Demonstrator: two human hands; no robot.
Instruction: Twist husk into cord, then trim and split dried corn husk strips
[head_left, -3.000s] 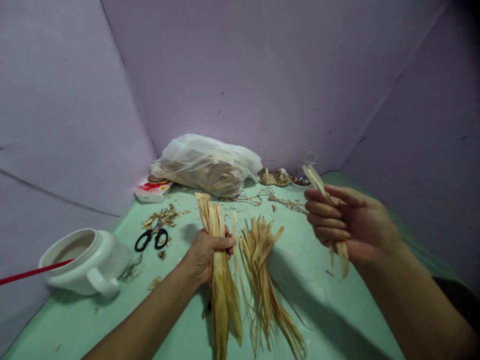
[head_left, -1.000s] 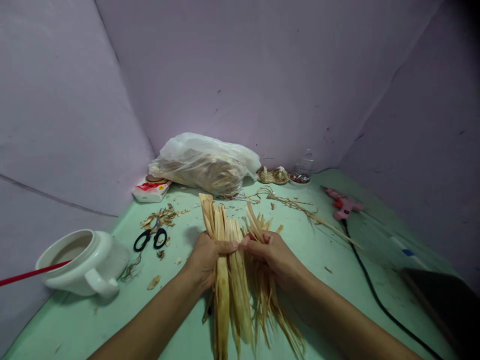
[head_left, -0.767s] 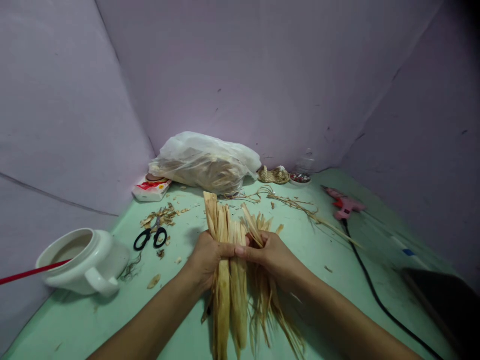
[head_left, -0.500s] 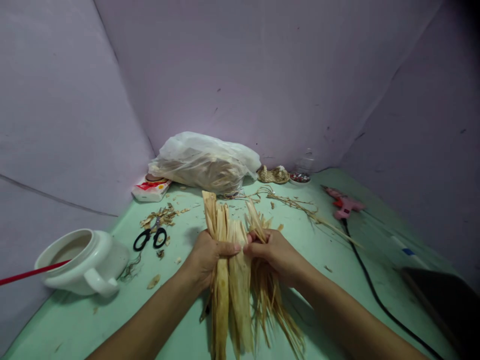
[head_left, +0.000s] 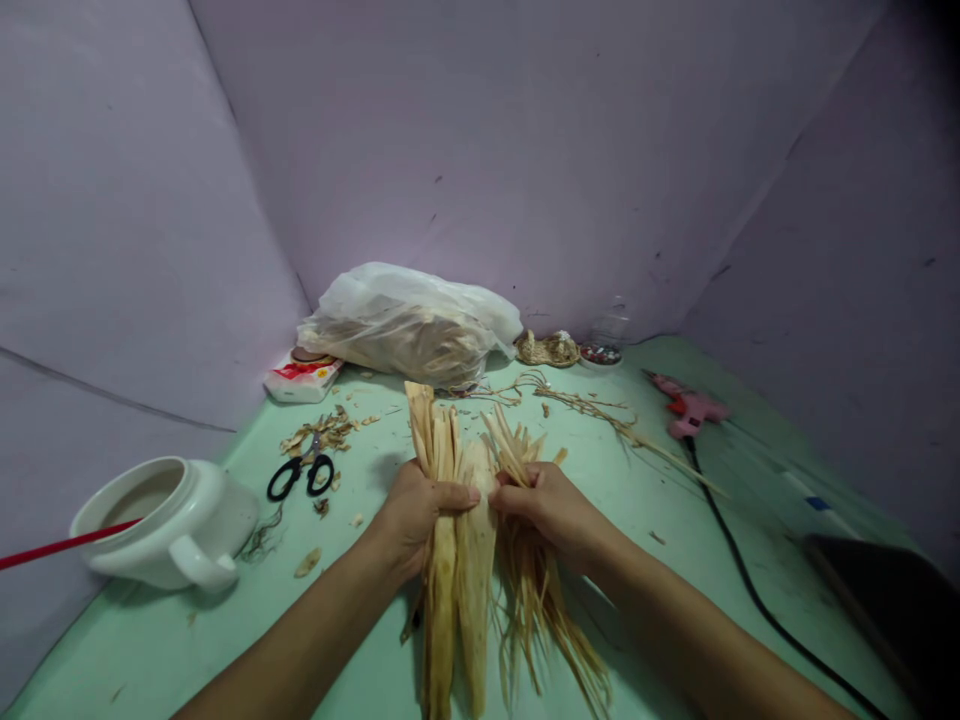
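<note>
Flat, pale dried husk strips (head_left: 444,600) hang from my left hand (head_left: 420,510), whose thumb presses across them. Their upper ends stick up above the fist. My right hand (head_left: 536,505) is closed round a bundle of thinner, shredded husk strips (head_left: 544,600) that fan out below it. The fingertips of my right hand meet the edge of the wide husk strip (head_left: 475,570) beside my left thumb. Both hands are close together, low over the green tabletop (head_left: 345,620).
Black-handled scissors (head_left: 301,472) lie among husk scraps at left, by a white teapot-like pot (head_left: 202,515) with a red stick. A plastic bag (head_left: 412,320) sits at the back. At right are a pink glue gun (head_left: 690,405), its black cord and a dark flat object (head_left: 877,590).
The wide strip between my hands has become narrower at its right edge, and a piece has come away toward my right hand. My left hand has barely moved.
</note>
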